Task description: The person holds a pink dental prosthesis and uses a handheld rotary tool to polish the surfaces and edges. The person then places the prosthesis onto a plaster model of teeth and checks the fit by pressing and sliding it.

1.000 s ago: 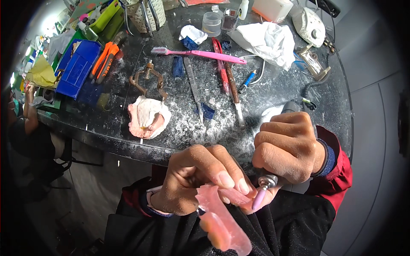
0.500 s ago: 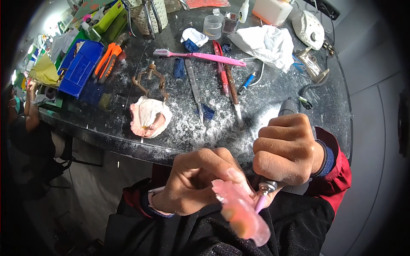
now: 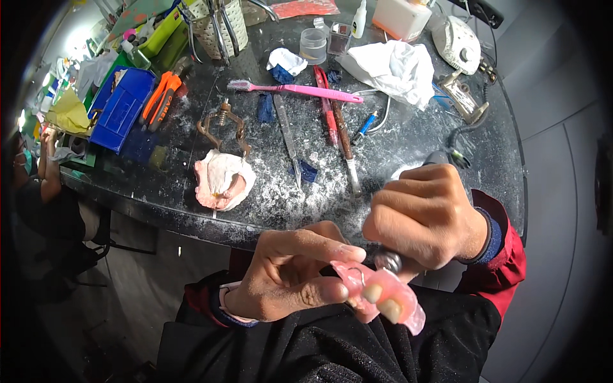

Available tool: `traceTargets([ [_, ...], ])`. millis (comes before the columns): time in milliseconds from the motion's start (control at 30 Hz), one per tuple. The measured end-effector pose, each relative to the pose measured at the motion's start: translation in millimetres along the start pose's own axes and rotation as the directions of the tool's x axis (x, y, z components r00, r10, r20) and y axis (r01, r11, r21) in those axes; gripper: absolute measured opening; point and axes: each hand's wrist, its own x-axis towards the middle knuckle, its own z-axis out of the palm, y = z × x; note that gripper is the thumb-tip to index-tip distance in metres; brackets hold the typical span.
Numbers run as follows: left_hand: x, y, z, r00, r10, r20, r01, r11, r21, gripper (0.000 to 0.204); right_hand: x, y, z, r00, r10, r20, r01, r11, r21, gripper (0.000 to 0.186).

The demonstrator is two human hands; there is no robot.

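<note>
My left hand pinches a pink partial denture between thumb and fingers, just above my lap. Cream-coloured teeth and a thin wire clasp show on its upper side. Wrapped in a fist, my right hand grips a rotary handpiece. The metal collar of the handpiece shows below the fist, right beside the denture, and its dark rear end sticks out above the knuckles. Its tip is hidden behind the denture, so whether the two touch I cannot tell.
White powder covers the dark table. A pink and white dental cast lies near its front edge, by a brass-coloured articulator frame. Beyond are a pink toothbrush, a metal-tipped knife, a white cloth and orange-handled pliers.
The denture has been turned and raised a little, so its teeth and clasp now face up. The handpiece's pink tip, visible before, is now hidden. My right fist has shifted slightly left.
</note>
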Motion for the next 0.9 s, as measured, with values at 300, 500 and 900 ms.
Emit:
traceTargets([
  [300, 15, 23, -13, 0.986, 0.165, -0.033, -0.13, 0.871, 0.474, 0.042, 2, -3, -2, 0.935, 0.006, -0.354, -0.032, 0.997, -0.067, 0.045],
  [500, 17, 28, -9, 0.977, 0.176, -0.119, -0.089, 0.846, 0.525, 0.037, -2, 14, -3, 0.974, 0.044, -0.221, -0.092, 0.973, -0.212, 0.053],
  [900, 19, 27, -19, 0.905, 0.377, -0.198, 0.08, 0.304, 0.949, 0.02, -12, 15, 40, 0.93, -0.108, -0.351, 0.002, 0.957, -0.289, 0.016],
])
